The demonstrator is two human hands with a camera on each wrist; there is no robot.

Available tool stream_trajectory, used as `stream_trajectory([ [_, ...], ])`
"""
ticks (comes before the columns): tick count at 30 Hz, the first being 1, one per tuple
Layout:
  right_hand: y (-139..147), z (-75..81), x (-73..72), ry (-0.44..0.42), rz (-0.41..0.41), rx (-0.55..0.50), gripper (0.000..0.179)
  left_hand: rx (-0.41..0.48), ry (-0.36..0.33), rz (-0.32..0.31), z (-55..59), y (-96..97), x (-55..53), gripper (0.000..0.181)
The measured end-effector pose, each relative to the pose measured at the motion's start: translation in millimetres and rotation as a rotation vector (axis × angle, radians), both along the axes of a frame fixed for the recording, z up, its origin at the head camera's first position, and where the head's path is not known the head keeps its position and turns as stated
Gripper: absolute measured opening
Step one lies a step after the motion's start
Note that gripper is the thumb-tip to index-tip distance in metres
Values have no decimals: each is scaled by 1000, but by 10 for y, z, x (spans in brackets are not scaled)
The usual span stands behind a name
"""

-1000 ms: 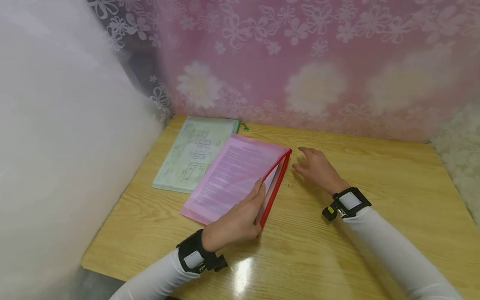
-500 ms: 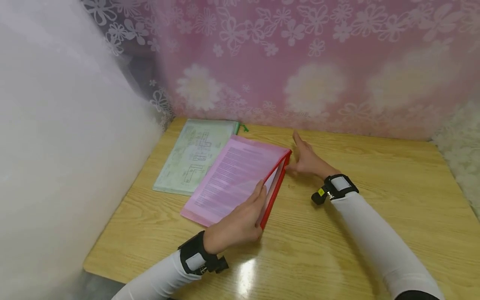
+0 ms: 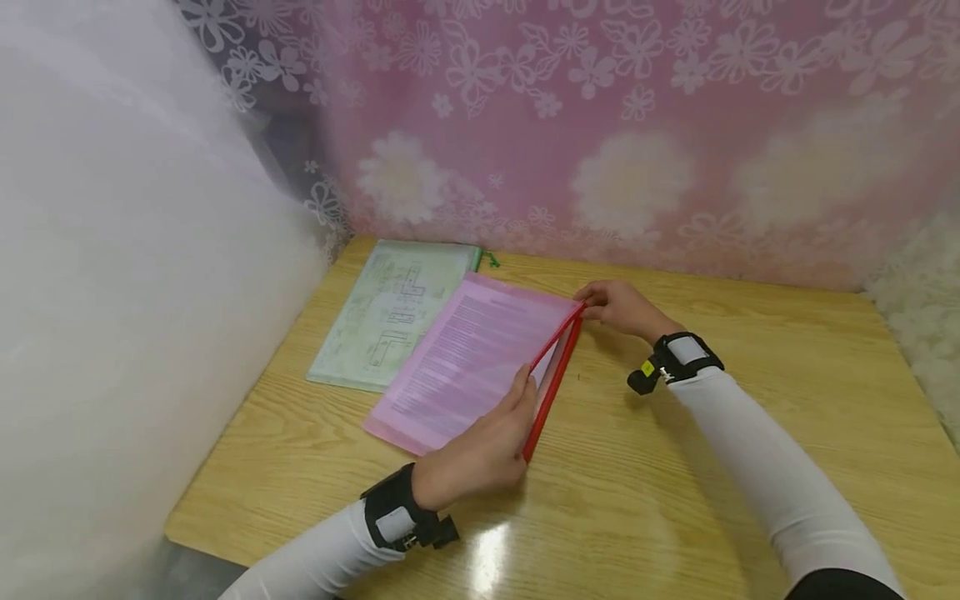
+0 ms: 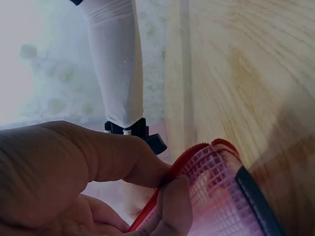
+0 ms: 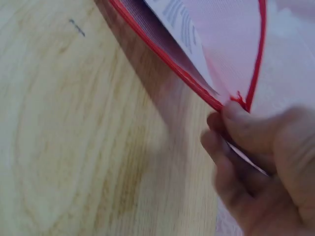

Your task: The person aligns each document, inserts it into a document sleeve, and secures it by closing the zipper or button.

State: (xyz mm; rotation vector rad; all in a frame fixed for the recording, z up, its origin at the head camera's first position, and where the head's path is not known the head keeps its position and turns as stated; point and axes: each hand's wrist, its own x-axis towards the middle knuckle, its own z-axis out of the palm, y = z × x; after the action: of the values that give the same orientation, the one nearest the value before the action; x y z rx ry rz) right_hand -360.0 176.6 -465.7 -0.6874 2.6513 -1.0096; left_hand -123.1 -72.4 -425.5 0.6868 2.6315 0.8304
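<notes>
A pink mesh zip folder [image 3: 461,367] with red zipper edges [image 5: 170,56] lies tilted on the table, its mouth parted towards the right. Printed paper [image 5: 179,24] shows inside it. My left hand [image 3: 476,454] grips the folder's upper edge near the close end; in the left wrist view, thumb and finger pinch the red edge over the mesh [image 4: 209,182]. At the far corner, my right hand [image 3: 626,310] pinches the end of the zipper, where a small red tuft [image 5: 238,98] sticks out by the thumb. Whether it holds a zipper pull is hidden.
A pale green zip folder [image 3: 360,333] with drawings in it lies at the left, partly under the pink one. Its green cord [image 3: 491,259] sits near the back edge. The wooden table [image 3: 712,467] meets a flowered pink curtain [image 3: 525,150] behind and a white sheet [image 3: 135,250] at left.
My right hand has come in from the right, fingers spread half a second ago, and now pinches the folder's far corner. The left hand keeps its grip on the near end.
</notes>
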Motion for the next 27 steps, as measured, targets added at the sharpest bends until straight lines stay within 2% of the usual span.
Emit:
stream_trajectory([
  [5, -32, 1, -5, 121, -59, 14, 20, -2, -5, -28, -33, 59, 5, 106],
  [9, -80, 58, 15, 201, -58, 40, 18, -16, -32, -55, -49, 94, -22, 107],
  [13, -123, 127, 39, 247, -41, 40, 16, 5, -36, -84, -53, 108, -141, 110],
  [16, -143, 181, 53, 276, -35, 26, 15, 34, 7, -100, -6, 86, -353, 109],
  [18, -167, 229, 71, 297, -36, 16, 14, 34, 40, -94, 71, 47, -535, 105],
  [23, -208, 317, 100, 362, -10, 17, 13, -41, 192, -63, 305, -16, -1069, 94],
  [27, -213, 337, 73, 367, 21, 25, 15, -49, 256, -44, 456, -11, -1504, 85],
])
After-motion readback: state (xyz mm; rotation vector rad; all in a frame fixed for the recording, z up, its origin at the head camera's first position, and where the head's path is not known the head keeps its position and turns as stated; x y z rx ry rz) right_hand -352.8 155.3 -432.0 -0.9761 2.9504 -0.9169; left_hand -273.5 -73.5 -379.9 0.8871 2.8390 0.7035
